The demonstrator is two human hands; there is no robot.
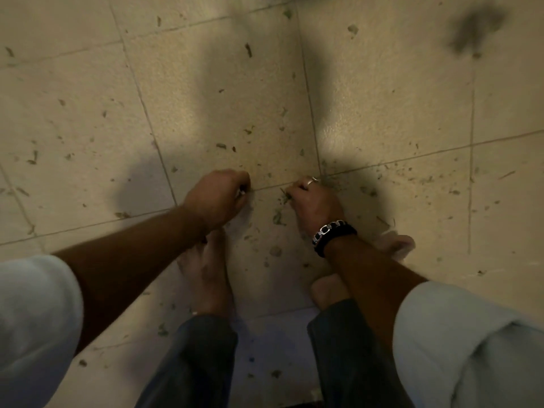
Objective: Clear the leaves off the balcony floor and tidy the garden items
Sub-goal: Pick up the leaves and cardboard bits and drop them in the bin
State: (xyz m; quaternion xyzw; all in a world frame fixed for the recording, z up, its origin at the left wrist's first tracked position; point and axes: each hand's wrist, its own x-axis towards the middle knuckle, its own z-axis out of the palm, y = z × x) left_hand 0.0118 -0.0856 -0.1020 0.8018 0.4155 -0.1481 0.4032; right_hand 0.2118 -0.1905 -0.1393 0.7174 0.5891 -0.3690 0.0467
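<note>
- Leaves lie scattered as small green-brown scraps over the tiled balcony floor, thickest from the centre of my view out toward 3 o'clock along a grout line.
- My left hand hangs low over the floor just at 9 o'clock of centre, its fingers curled under; I cannot tell whether they hold anything.
- My right hand is just beside it toward 3 o'clock, fingers curled, with a sprig of leaf sticking out at the fingertips, so it seems to pinch leaf bits.
- That hand wears a ring, and a dark bracelet with metal links circles the wrist.
- Bare feet stand toward 6 o'clock below the hands, with dark trouser legs and pale rolled sleeves at the lower edges.
- A larger dark blurred smudge sits on the floor at 1 o'clock.
</note>
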